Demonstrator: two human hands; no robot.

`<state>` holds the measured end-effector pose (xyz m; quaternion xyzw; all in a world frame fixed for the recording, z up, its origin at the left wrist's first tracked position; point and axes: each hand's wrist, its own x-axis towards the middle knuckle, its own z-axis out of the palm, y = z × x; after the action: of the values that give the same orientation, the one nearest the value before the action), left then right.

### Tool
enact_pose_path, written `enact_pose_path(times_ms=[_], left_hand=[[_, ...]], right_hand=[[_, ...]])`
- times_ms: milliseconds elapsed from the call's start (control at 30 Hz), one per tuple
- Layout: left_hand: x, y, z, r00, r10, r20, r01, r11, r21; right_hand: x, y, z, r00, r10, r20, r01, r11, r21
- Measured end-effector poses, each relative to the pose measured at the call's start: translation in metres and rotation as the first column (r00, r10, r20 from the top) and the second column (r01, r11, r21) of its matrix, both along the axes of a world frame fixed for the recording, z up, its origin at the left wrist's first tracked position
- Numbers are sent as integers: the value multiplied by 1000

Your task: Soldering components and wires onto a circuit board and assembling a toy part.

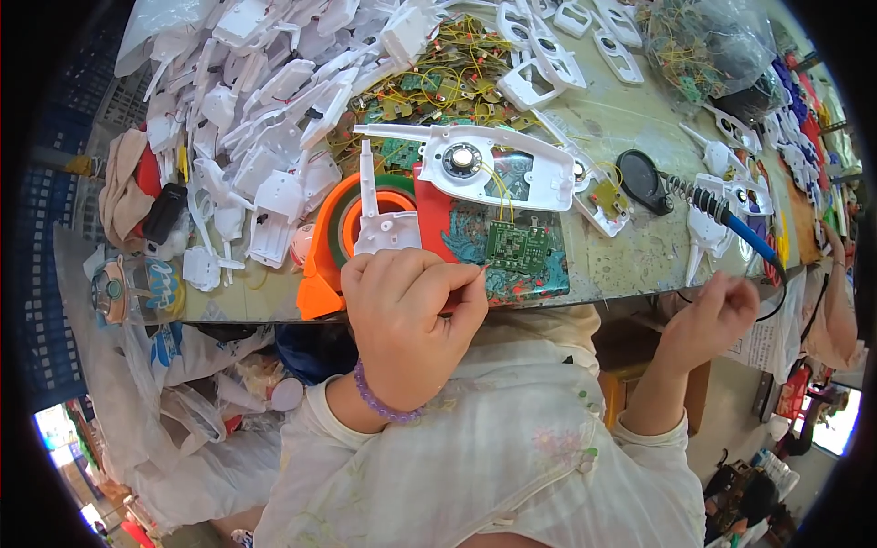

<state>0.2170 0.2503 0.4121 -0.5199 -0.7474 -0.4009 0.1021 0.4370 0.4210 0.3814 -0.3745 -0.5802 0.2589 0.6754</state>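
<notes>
My desk (pixel 630 247) carries a heap of white plastic housing shells (pixel 265 119) at upper left and a spread of loose green circuit boards with yellow wires (pixel 438 82) behind the work area. In front of me lies a long white housing half (pixel 484 164) with a round speaker seated in it, resting partly on an orange-and-green tape dispenser (pixel 333 242). Yellow leads run from that housing to a green circuit board (pixel 517 245), which lies flat on a patterned mat near the desk edge.

My left hand (pixel 406 324) is curled almost closed just beside the board, fingertips pinched; whether it grips anything I cannot tell. My right hand (pixel 713 315) is loosely fisted below the desk edge, near the blue-handled soldering iron (pixel 735 224) in its coil stand.

I judge this the wiring step: next calls for steadying the board and taking up the iron.
</notes>
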Motion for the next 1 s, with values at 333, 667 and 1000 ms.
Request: enact_pose_path(times_ms=[333, 667, 1000], left_hand=[[0, -3, 3, 1000, -15, 18, 15, 1000, -27], [-1, -1, -2, 989, -43, 145, 32, 997, 77], [-1, 0, -3, 987, -44, 154, 38, 998, 46]], right_hand=[[-89, -35, 27, 597, 394, 699, -667, 727, 160], [-96, -42, 27, 556, 439, 706, -668, 741, 66], [-96, -42, 27, 552, 453, 700, -672, 739, 52]])
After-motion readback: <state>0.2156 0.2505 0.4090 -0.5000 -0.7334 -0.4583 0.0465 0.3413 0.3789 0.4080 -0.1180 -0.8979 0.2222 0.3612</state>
